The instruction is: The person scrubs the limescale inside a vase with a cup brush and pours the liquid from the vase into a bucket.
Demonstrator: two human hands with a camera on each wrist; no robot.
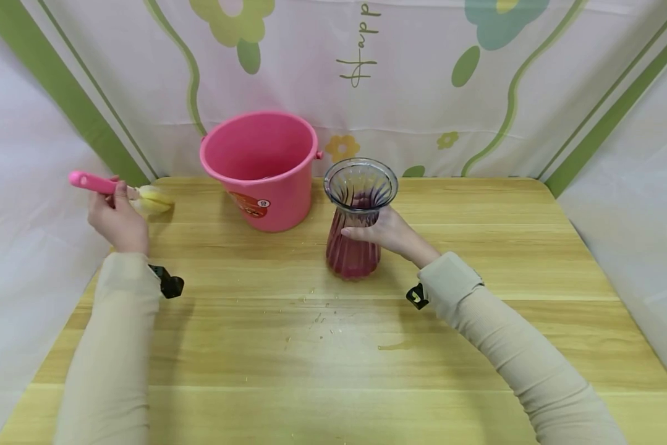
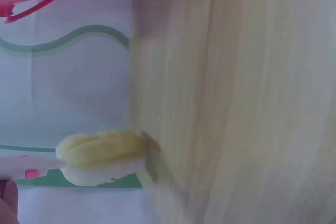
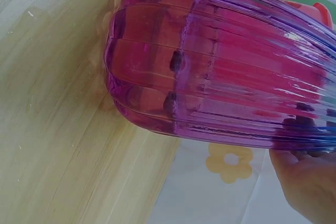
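Fingers of the right hand (image 1: 386, 233) curl round the narrow waist of a ribbed purple glass vase (image 1: 358, 216), which stands upright on the wooden table (image 1: 478, 334) just beside a pink bucket (image 1: 259, 168) (the two look close, though whether they touch cannot be told). The left hand (image 1: 116, 216) grips the pink handle of a brush (image 1: 123, 190) near the table's far left corner, its yellow sponge head over the table's edge.

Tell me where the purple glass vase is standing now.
In the head view, the purple glass vase stands on the wooden table near its middle, just right of the pink bucket, with the right hand gripping its narrow waist.
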